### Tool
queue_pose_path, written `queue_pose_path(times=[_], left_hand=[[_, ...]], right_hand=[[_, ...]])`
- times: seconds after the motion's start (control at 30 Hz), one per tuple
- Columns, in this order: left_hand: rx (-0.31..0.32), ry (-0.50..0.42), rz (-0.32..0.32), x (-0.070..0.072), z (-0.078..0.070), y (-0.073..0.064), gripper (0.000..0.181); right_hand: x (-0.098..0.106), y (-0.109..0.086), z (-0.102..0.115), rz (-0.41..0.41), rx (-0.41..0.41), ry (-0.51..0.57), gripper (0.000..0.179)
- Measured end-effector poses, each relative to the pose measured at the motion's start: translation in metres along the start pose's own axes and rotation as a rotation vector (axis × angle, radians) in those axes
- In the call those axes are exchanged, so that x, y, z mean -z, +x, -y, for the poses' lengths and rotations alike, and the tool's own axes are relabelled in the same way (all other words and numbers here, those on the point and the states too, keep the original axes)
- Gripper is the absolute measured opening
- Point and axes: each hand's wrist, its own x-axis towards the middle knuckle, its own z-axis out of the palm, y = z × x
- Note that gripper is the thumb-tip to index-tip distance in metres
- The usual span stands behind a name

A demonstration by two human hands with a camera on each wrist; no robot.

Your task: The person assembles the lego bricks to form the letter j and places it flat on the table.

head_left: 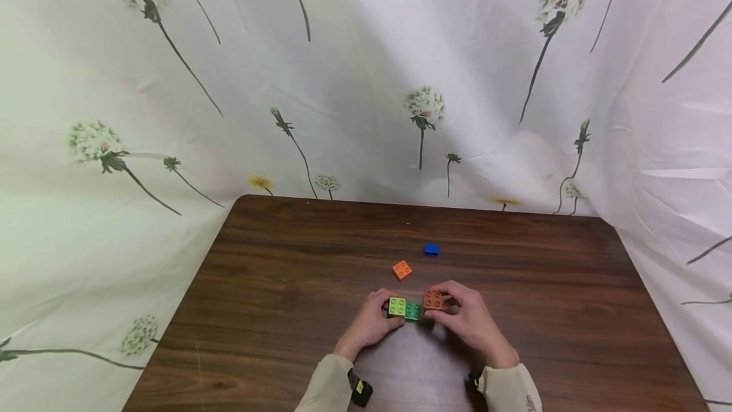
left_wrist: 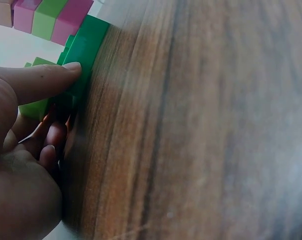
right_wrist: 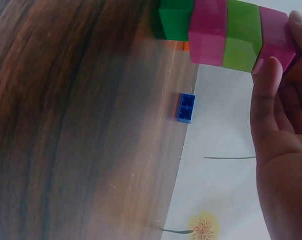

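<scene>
A long green toy building brick [head_left: 413, 310] lies on the table, bearing a light green brick [head_left: 397, 306] on its left end. My left hand [head_left: 373, 320] grips this pair, thumb along the green brick's near side in the left wrist view. Over the right end stands a column of bricks: pink [right_wrist: 207, 32], light green [right_wrist: 243, 35], pink [right_wrist: 275, 35], with a brown brick [head_left: 433, 299] on top. My right hand [head_left: 470, 315] pinches the column's upper part between thumb and fingers. Whether its bottom is fully pressed onto the green brick, I cannot tell.
Behind the hands an orange brick [head_left: 402, 270] lies on the brown wooden table [head_left: 274, 310]. Farther back is a small blue brick [head_left: 431, 249], its hollow underside turned to the right wrist view. A white flowered cloth [head_left: 354, 81] hangs beyond the table's back edge.
</scene>
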Motion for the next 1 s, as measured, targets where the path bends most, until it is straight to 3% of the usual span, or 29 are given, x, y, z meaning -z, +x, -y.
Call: queue_pose_path(times=[0.57,1.0], left_hand=[[-0.034,-0.023,-0.002,0.0013,0.0029,0.0026,0.036],[-0.025,-0.032,0.002,-0.0005,0.0043,0.0023,0.034]], right_hand=[[0.0001,0.0015,0.0009,0.002,-0.008,-0.007,0.033],[0.0024,0.0021,0.0066,0.076,-0.121,-0.104,0.034]])
